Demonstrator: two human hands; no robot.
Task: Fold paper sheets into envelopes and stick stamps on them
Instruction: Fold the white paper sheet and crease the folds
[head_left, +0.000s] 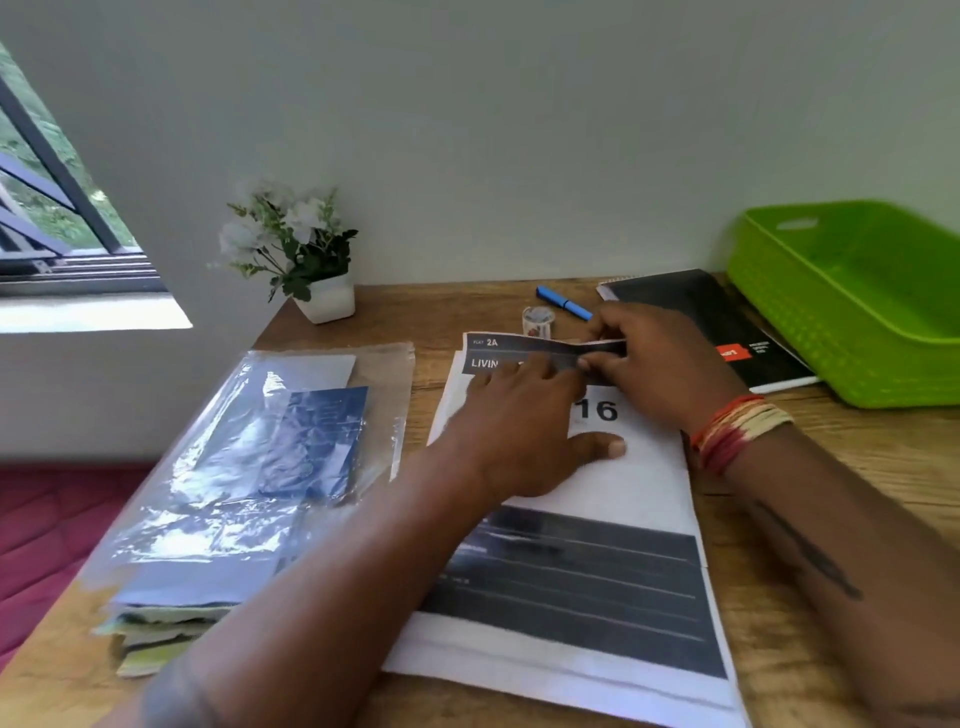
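A printed paper sheet (613, 499) with dark bands and the number 16 lies on the wooden desk (841, 467) in front of me. My left hand (524, 426) presses flat on its upper middle, fingers spread. My right hand (654, 364) pinches the sheet's far dark edge and lifts it off the desk. More sheets lie under this one at the near edge. A small roll of stamps (537, 321) stands just beyond the sheet's far edge.
A clear plastic bag of papers (249, 467) on a stack lies at the left. A blue pen (563, 302), a black notebook (727, 322) and a green basket (852, 296) sit at the back right. A potted plant (311, 260) stands by the wall.
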